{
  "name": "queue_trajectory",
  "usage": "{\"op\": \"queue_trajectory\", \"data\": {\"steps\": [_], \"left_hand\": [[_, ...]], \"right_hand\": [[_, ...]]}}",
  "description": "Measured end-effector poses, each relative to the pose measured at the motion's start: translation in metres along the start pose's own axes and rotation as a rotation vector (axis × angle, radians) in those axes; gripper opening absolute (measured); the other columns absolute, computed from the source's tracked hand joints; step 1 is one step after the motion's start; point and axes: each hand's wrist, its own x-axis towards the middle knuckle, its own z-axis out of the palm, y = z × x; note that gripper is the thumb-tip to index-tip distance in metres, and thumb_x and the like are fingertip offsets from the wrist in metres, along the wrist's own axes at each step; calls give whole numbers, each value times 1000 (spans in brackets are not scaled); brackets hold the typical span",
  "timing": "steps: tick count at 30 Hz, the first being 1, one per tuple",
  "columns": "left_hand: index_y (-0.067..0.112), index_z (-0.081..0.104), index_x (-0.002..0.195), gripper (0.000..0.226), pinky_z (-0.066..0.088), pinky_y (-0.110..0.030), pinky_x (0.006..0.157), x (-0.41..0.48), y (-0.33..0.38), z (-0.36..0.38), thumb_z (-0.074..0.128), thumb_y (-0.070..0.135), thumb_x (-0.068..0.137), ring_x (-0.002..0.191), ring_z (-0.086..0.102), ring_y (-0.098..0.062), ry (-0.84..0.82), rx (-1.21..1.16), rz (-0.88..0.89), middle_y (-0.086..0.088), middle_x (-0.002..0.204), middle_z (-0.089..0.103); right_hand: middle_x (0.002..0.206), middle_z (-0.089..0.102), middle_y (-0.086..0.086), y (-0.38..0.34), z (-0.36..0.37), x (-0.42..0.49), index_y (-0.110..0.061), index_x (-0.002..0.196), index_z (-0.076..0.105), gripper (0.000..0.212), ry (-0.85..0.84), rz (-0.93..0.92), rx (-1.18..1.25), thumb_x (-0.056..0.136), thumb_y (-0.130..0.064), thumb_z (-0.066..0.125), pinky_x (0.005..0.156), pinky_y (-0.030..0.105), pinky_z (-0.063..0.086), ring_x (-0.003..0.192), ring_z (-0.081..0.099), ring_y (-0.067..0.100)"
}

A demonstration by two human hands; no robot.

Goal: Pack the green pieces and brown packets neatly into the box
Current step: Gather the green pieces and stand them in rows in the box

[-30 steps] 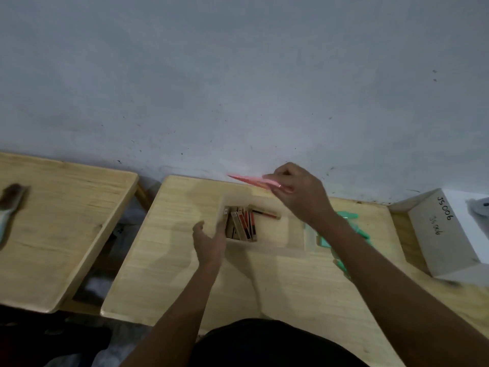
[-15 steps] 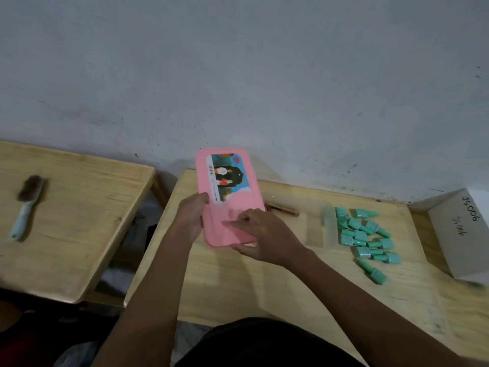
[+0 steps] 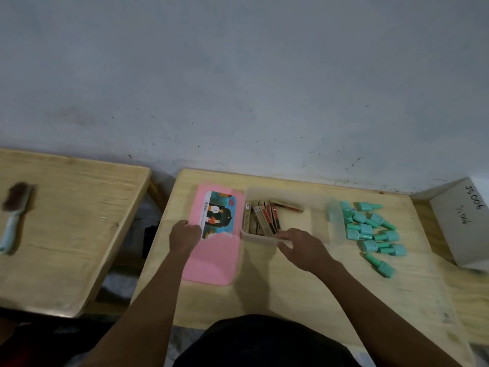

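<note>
A clear plastic box stands on the middle wooden table. Several brown packets lie in its left half. A pile of green pieces sits on the table right of the box. The pink lid with a picture label lies flat just left of the box. My left hand grips the lid's left edge. My right hand holds the box's near rim.
A second wooden table stands to the left with a brush on it; a gap separates the two tables. A white carton marked "JS 006" sits at the right. A grey wall runs behind.
The pink lid, held up over the box in both hands before, now lies flat on the table left of the box. My right hand has moved to the box's near rim.
</note>
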Motion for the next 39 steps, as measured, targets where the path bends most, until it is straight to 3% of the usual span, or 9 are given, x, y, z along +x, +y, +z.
{"op": "queue_trajectory", "data": {"steps": [2, 5, 7, 10, 15, 20, 25, 36, 39], "left_hand": [[7, 51, 128, 47, 40, -44, 97, -1, 1, 12, 53, 32, 88, 117, 47, -38, 61, 188, 79, -20, 127, 51], [7, 56, 123, 42, 47, -35, 84, -14, 21, 28, 52, 35, 93, 108, 55, -31, -48, 43, 293, -14, 115, 56], [9, 65, 106, 30, 44, -25, 69, -21, 35, 40, 52, 32, 94, 92, 59, -22, -203, 8, 431, -6, 100, 64], [6, 71, 101, 24, 45, -21, 74, -25, 48, 54, 53, 21, 95, 84, 58, -13, -256, 85, 547, 0, 94, 66], [7, 67, 75, 26, 49, -31, 81, -15, 56, 57, 52, 15, 94, 67, 54, -8, -283, 181, 544, 0, 73, 61], [5, 71, 82, 22, 54, -39, 88, -3, 57, 56, 54, 14, 93, 84, 64, -23, -353, 166, 511, -7, 85, 67], [1, 72, 96, 21, 53, -41, 93, -2, 55, 58, 55, 14, 92, 98, 65, -26, -344, 100, 464, -12, 101, 69], [2, 71, 99, 21, 50, -32, 85, -9, 55, 61, 54, 13, 93, 91, 60, -19, -315, 25, 449, -2, 91, 62], [6, 69, 90, 19, 50, -34, 82, -12, 55, 63, 51, 12, 93, 83, 57, -17, -292, 36, 439, -3, 83, 60]], "right_hand": [[124, 63, -10, 5, -2, 4, -33, 119, 65, 29, -6, -1, 34, 94, -39, 52, 87, 33, 50, 107, 59, 11], [118, 66, -10, 14, -9, 16, -32, 112, 67, 26, 32, 33, 88, 94, -41, 52, 82, 30, 51, 96, 61, 6], [123, 62, -8, 21, -15, 28, -31, 118, 64, 29, 98, 75, 108, 93, -40, 54, 84, 30, 49, 102, 60, 8], [137, 52, -2, 31, -23, 52, -26, 134, 53, 42, 107, 137, 49, 94, -37, 54, 95, 36, 47, 120, 53, 18], [143, 44, -1, 39, -25, 80, -26, 144, 39, 50, 15, 221, -171, 95, -33, 49, 95, 42, 48, 122, 52, 24], [124, 50, 5, 37, -15, 92, -19, 130, 50, 36, 93, 243, -276, 94, -23, 48, 72, 37, 42, 109, 53, 25], [112, 56, 5, 35, -5, 88, -16, 111, 53, 22, 178, 207, -347, 94, -29, 47, 71, 36, 43, 101, 52, 23], [97, 71, -6, 15, 8, 71, -31, 105, 70, 40, 51, 391, 230, 89, -60, 47, 72, 30, 47, 89, 65, 18], [71, 65, -3, 11, -2, 65, -21, 69, 66, 53, -23, 342, 313, 90, -63, 40, 61, 28, 41, 68, 59, 17]]}}
